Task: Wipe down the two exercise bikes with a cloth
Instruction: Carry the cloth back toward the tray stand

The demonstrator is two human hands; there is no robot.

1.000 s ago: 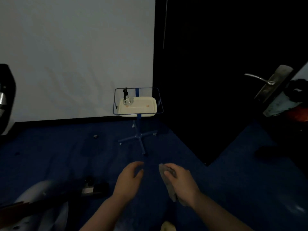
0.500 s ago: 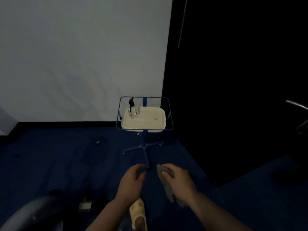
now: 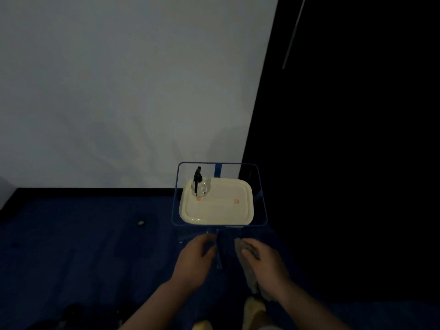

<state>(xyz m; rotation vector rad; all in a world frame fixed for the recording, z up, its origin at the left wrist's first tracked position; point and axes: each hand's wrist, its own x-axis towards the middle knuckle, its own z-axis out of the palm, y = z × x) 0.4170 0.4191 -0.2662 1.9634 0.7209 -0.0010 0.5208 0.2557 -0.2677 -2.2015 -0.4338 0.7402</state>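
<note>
Both forearms reach forward from the bottom edge, side by side, backs of the hands up. The left hand (image 3: 196,263) hangs over the blue floor (image 3: 83,246) with its fingers (image 3: 206,241) loosely curled downward and nothing in them; the thumb points toward the other hand. The right hand (image 3: 266,264) sits just beside it, a narrow gap between the two, and its fingers are closed around a cloth (image 3: 247,265).

The cloth is grey and limp. One crumpled end sticks out past the fingertips on the thumb side, and the rest runs back under the palm and hangs below the wrist. No exercise bike can be made out in the dim view.

Just ahead of the hands stands a small stand (image 3: 176,198) with a thin blue wire frame, rectangular with rounded corners, on a blue post. A cream plastic tray (image 3: 219,210), smooth, shallow and round-cornered, lies inside the frame. In its far left corner stands a clear bottle (image 3: 201,186) with a black trigger top. Two small orange marks show on the tray's surface.

Behind the stand a plain pale wall (image 3: 119,91) meets a dark skirting; to the right everything is black. A pale shoe (image 3: 254,308) shows below the right wrist.
</note>
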